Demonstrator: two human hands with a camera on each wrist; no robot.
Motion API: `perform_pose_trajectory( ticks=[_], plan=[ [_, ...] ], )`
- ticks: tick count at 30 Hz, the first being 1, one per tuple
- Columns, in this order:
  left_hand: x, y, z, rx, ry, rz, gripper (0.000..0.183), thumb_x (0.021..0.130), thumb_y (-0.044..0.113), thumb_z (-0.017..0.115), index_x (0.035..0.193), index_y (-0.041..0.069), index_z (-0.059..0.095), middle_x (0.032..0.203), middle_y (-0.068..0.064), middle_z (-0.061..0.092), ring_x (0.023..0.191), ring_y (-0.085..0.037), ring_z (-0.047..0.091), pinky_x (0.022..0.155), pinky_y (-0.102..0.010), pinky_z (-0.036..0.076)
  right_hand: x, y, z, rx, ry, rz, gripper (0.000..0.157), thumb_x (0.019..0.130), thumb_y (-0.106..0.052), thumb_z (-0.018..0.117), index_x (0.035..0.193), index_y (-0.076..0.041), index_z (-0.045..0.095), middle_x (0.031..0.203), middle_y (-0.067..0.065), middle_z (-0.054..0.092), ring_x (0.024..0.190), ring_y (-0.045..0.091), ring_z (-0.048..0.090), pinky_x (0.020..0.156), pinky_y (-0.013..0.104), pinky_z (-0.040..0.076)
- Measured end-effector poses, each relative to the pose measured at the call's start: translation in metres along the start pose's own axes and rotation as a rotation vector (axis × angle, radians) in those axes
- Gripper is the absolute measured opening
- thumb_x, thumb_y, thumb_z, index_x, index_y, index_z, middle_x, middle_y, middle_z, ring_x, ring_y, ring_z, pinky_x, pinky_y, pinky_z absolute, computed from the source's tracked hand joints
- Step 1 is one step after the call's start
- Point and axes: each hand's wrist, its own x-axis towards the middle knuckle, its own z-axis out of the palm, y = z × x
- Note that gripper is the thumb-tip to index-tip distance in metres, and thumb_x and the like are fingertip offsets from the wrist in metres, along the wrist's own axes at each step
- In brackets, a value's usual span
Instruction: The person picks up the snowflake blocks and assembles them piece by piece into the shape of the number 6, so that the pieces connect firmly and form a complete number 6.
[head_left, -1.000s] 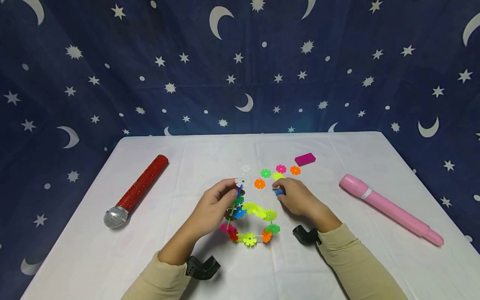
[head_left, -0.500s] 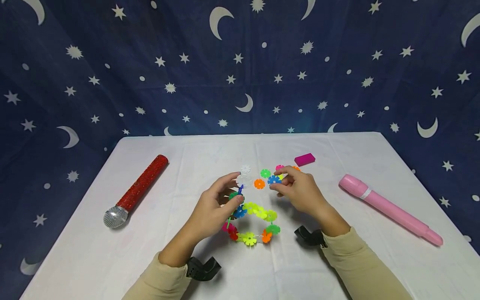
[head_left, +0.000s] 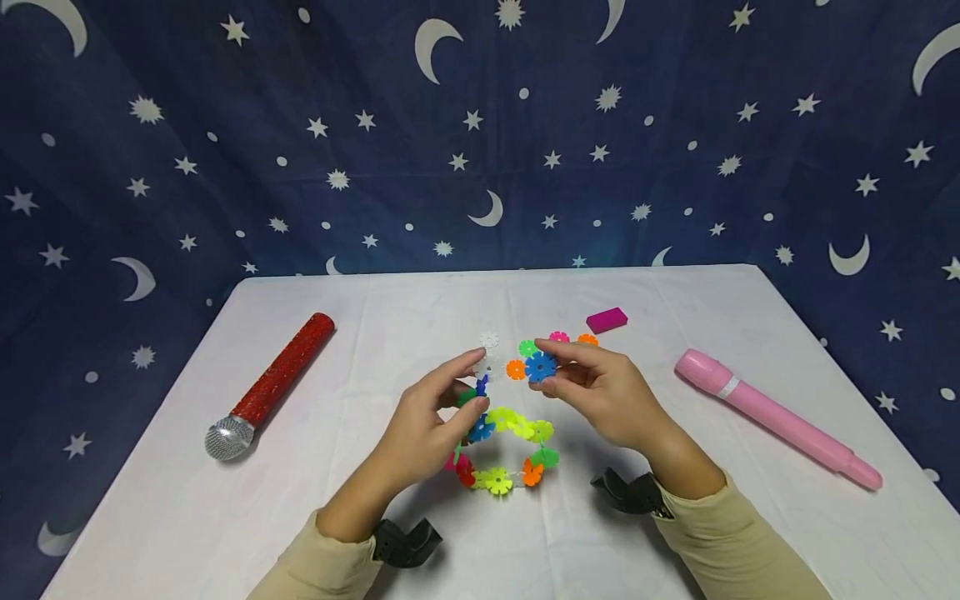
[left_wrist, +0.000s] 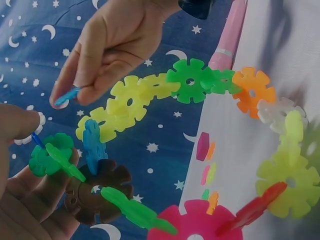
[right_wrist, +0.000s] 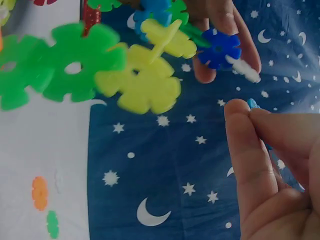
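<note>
The right hand (head_left: 607, 392) is rising from the tabletop and carrying the blue disc (head_left: 541, 367) closer to the left hand (head_left: 431, 421), which is staying almost where it was a second ago. Nearest of all, two beige sleeves (head_left: 330, 554) are reaching in, black straps (head_left: 407, 543) sitting at the wrists. Just beyond, the chain (head_left: 498, 481) of notched discs is curving into a many-coloured loop between the forearms. The left hand is gripping its far end between thumb and fingers, where a dark blue disc (right_wrist: 219, 48) and a clear white one (right_wrist: 243, 69) are joining on. The right hand is pinching the blue disc — thumb below, forefinger above — just apart from that end. To the left the red microphone (head_left: 281, 367) is lying aslant; to the right, the pink wand (head_left: 776, 417). Past the hands, loose orange (head_left: 516, 369), green (head_left: 527, 347), pink (head_left: 558, 337) and white (head_left: 490, 340) discs are resting on the white table (head_left: 150, 500) — a magenta block (head_left: 607, 320) lying beyond them. A starry curtain (head_left: 375, 208) is hanging behind.
</note>
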Motion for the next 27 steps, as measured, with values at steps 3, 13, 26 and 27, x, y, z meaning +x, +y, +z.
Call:
perform_pose_trajectory(
  ticks=[3,13,26,27],
  plan=[
    [-0.0005,0.0009,0.0004,0.025,-0.006,0.015,0.056,0.094,0.005,0.069,0.146,0.011,0.051,0.124,-0.009,0.062,0.092,-0.015,0.069,0.072,-0.03,0.059,-0.0019,-0.0035,0.0004,0.051,-0.008,-0.029,0.043,0.089,0.005,0.071,0.131,0.009,0.061,0.087,0.005,0.074,0.08,0.018,0.073,0.076,0.028,0.058],
    [-0.0007,0.0039,0.0011,0.081,-0.038,0.123,0.052,0.093,0.004,0.069,0.142,0.009,0.056,0.12,-0.007,0.065,0.09,-0.011,0.067,0.087,-0.034,0.056,-0.0054,-0.0087,0.0008,0.202,-0.067,-0.073,0.037,0.086,0.013,0.069,0.121,0.017,0.06,0.083,0.013,0.071,0.075,0.025,0.073,0.073,0.033,0.059],
    [-0.0023,0.0062,-0.0002,0.09,-0.071,0.173,0.052,0.093,0.003,0.069,0.143,0.007,0.056,0.123,-0.01,0.066,0.094,-0.014,0.067,0.083,-0.033,0.056,-0.0049,-0.0094,-0.0039,0.283,-0.136,-0.104,0.03,0.09,0.012,0.064,0.119,0.019,0.059,0.085,0.012,0.072,0.076,0.018,0.071,0.073,0.03,0.059],
    [-0.0022,0.007,-0.0005,0.094,-0.074,0.175,0.052,0.093,0.003,0.069,0.143,0.007,0.056,0.124,-0.009,0.066,0.095,-0.014,0.066,0.082,-0.033,0.056,-0.0047,-0.0084,-0.0045,0.299,-0.149,-0.118,0.029,0.091,0.012,0.062,0.119,0.02,0.059,0.085,0.011,0.071,0.076,0.017,0.071,0.073,0.03,0.058]
  ],
)
